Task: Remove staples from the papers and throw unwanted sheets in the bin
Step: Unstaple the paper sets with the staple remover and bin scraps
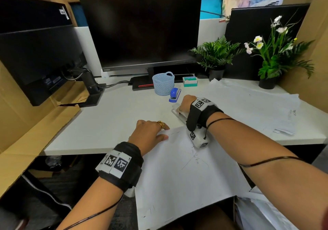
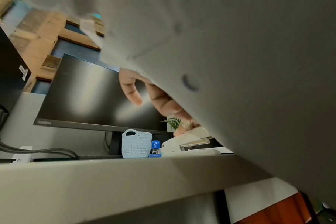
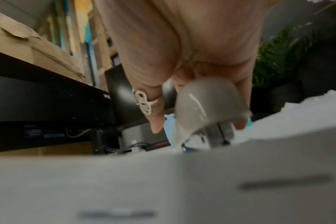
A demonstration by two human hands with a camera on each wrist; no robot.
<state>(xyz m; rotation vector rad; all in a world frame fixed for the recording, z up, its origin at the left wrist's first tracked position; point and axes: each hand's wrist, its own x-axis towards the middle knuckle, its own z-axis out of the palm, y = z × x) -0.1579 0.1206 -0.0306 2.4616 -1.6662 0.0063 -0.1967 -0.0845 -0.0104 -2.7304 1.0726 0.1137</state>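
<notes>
A large white sheet [image 1: 177, 167] with faint pen lines lies over the desk's front edge. My left hand [image 1: 152, 132] holds its upper left corner, thumb on top. In the left wrist view the sheet [image 2: 240, 75] covers most of the frame and my fingers [image 2: 133, 94] curl out beyond its edge. Just past the sheet's top right corner, my right hand [image 1: 185, 103] grips a white stapler [image 1: 176, 111] that rests on the desk. The right wrist view shows the palm [image 3: 182, 37] wrapped over the stapler [image 3: 207, 103]. No staple is visible.
Behind the hands stand a small blue stapler [image 1: 174, 95], a light blue basket [image 1: 163, 83] and a staple box [image 1: 190, 81]. A spread pile of papers [image 1: 248, 105] covers the desk's right side. More papers [image 1: 266, 212] lie below the desk at the lower right. Monitors and two plants line the back.
</notes>
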